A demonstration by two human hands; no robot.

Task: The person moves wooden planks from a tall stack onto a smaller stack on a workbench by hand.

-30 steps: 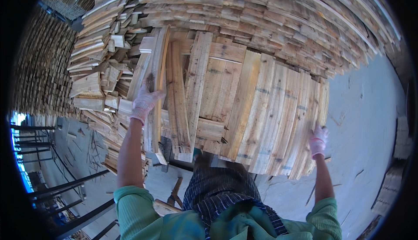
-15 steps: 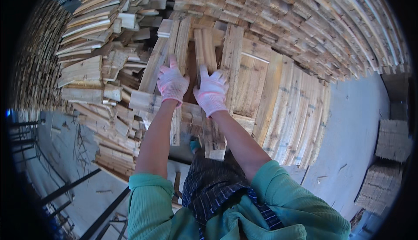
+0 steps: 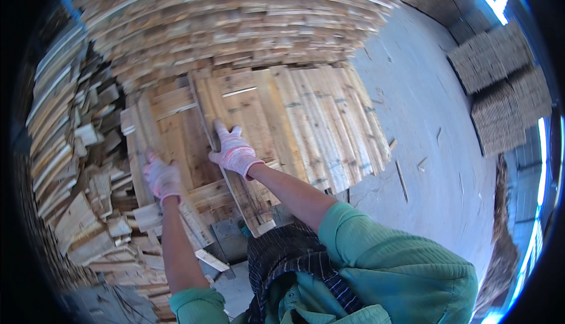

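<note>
Both my hands wear whitish-pink knit gloves. My right hand [image 3: 235, 152] is over a long wooden plank [image 3: 250, 203], thumb on its left side and fingers on its right. That plank slants across the layer of boards, its near end sticking out toward my apron. My left hand [image 3: 163, 179] is closed over another plank [image 3: 194, 224] at the left edge; its fingers are slightly blurred. Between the hands lie lower boards [image 3: 200, 168] and a crosswise board [image 3: 212, 199]. Right of my right hand, flat boards [image 3: 312, 124] lie side by side.
A tall stack of boards [image 3: 235, 24] rises behind the layer. Loose, jumbled wood pieces [image 3: 88, 230] are heaped at the left. On the right is grey floor [image 3: 435, 165] with scattered slivers [image 3: 402, 180], and further off stand stacked bundles of wood [image 3: 500, 109].
The view has turned to the right. My hands have moved further apart, and the plank under my right hand has shifted right, against the flat boards.
</note>
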